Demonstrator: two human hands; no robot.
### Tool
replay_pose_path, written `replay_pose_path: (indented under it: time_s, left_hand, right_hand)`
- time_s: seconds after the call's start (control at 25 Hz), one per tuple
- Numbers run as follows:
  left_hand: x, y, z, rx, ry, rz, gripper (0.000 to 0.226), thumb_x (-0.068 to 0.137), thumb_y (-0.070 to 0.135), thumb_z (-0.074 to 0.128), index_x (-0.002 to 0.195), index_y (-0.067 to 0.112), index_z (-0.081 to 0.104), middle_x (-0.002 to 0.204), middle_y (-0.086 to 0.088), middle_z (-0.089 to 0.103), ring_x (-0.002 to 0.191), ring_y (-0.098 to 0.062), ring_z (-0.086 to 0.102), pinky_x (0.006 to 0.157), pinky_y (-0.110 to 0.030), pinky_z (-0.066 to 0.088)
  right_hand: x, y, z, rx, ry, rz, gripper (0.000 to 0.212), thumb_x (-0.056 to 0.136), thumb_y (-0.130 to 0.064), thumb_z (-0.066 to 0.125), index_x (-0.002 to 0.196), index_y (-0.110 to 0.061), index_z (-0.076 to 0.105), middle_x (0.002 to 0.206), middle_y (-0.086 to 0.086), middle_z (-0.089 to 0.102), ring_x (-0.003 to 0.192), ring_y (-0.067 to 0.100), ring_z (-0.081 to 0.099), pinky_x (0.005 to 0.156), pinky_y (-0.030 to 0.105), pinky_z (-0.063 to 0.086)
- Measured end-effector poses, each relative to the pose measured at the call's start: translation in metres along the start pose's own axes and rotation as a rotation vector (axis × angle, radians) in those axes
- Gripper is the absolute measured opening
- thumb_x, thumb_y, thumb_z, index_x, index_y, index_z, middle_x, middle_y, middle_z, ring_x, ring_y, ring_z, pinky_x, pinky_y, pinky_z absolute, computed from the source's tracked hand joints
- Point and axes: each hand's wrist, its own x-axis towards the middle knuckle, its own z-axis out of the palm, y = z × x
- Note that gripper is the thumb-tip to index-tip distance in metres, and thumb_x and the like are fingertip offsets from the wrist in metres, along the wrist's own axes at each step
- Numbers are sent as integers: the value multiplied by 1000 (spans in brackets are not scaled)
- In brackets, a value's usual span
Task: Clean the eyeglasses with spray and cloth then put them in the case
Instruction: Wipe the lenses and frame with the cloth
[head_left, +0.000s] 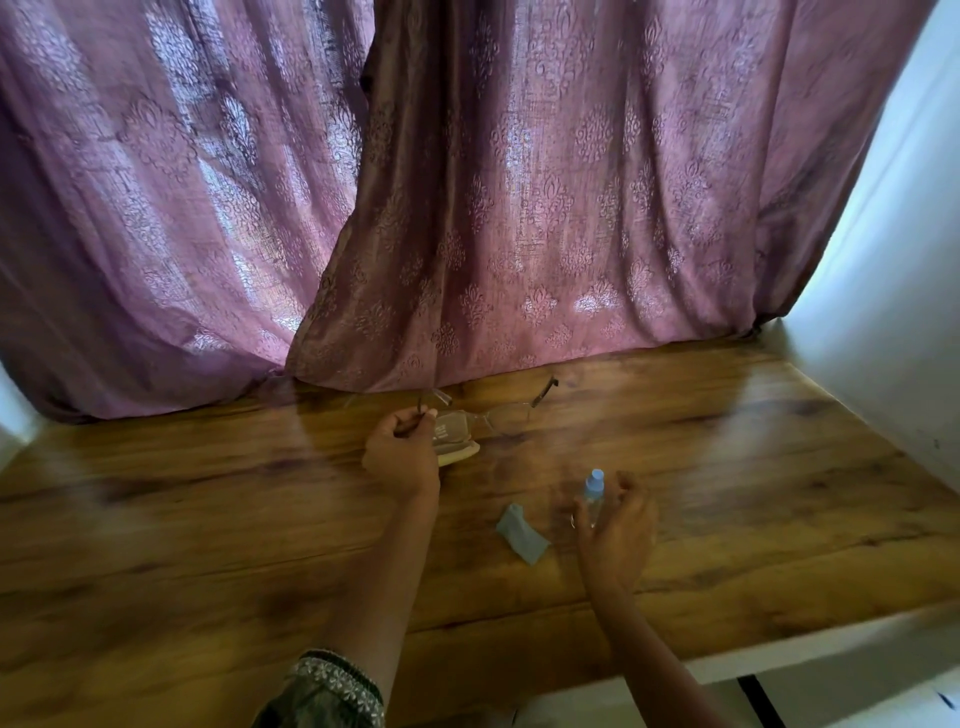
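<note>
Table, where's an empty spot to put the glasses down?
The table is bare left of the left hand and right of the spray bottle, toward the white wall. The middle is crowded: eyeglasses, case, cloth, right hand.

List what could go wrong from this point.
1. The left hand pinches the glasses by one temple only, so they could twist loose and drop onto the table.
2. The right hand is blurred at the upright bottle. A hasty grab might tip it over.
3. The cloth lies crumpled on the bare wood and may carry grit to the lenses.
</note>
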Motion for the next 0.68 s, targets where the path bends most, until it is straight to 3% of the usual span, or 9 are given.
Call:
replay_pose_path:
  time_s: [0.08, 0.2, 0.32, 0.4, 0.48, 0.6, 0.68]
  left_hand:
    - [-2, 0, 0, 24, -11, 4, 13, 73, 14, 75, 84, 7, 71, 79, -7, 71, 71, -16, 64, 72, -31, 54]
    - [-6, -1, 1, 47, -19, 27, 13, 74, 13, 73, 83, 6, 69, 82, -9, 71, 73, -18, 65, 75, -33, 53]
    - [-10, 1, 2, 60, -10, 61, 9, 73, 12, 74, 78, 9, 66, 74, 0, 68, 65, -9, 58, 89, -41, 51]
    - [-10, 1, 3, 51, -21, 62, 11, 72, 11, 74, 75, 14, 64, 70, 6, 63, 65, -7, 58, 91, -47, 50]
    - [-10, 3, 5, 43, -22, 61, 10, 72, 8, 73, 76, 11, 65, 80, -5, 67, 66, -7, 57, 83, -40, 54]
    - [-16, 8, 9, 1, -56, 111, 9, 74, 2, 71, 81, 2, 66, 84, -11, 66, 72, -15, 60, 67, -22, 52]
    - [-19, 10, 12, -19, -76, 118, 9, 75, 0, 69, 82, 0, 66, 83, -10, 66, 74, -14, 59, 64, -14, 48]
  right_hand:
    - [5, 8, 4, 0, -136, 74, 59, 79, -32, 66, 128, -6, 45, 122, 14, 53, 111, 32, 51, 84, 45, 46]
    - [16, 15, 11, 40, -312, 159, 45, 82, -26, 66, 121, -7, 51, 111, 12, 60, 101, 30, 56, 77, 35, 44]
    - [19, 12, 9, 134, -338, 207, 27, 87, -19, 59, 109, -4, 55, 88, 10, 63, 83, 30, 61, 62, 29, 39]
    - [14, 4, 5, 191, -308, 117, 29, 90, -20, 57, 114, -4, 53, 94, 10, 62, 82, 24, 59, 58, 26, 37]
    - [8, -11, 1, 239, -287, -17, 36, 90, -27, 55, 119, -5, 50, 100, 6, 55, 83, 16, 52, 62, 25, 38]
    - [2, -34, -1, 317, -310, -221, 49, 86, -51, 44, 119, -15, 46, 89, 3, 52, 69, 9, 48, 59, 28, 40]
    - [2, -53, -2, 363, -338, -322, 49, 88, -49, 41, 130, -24, 36, 87, 0, 54, 63, 5, 47, 55, 26, 42]
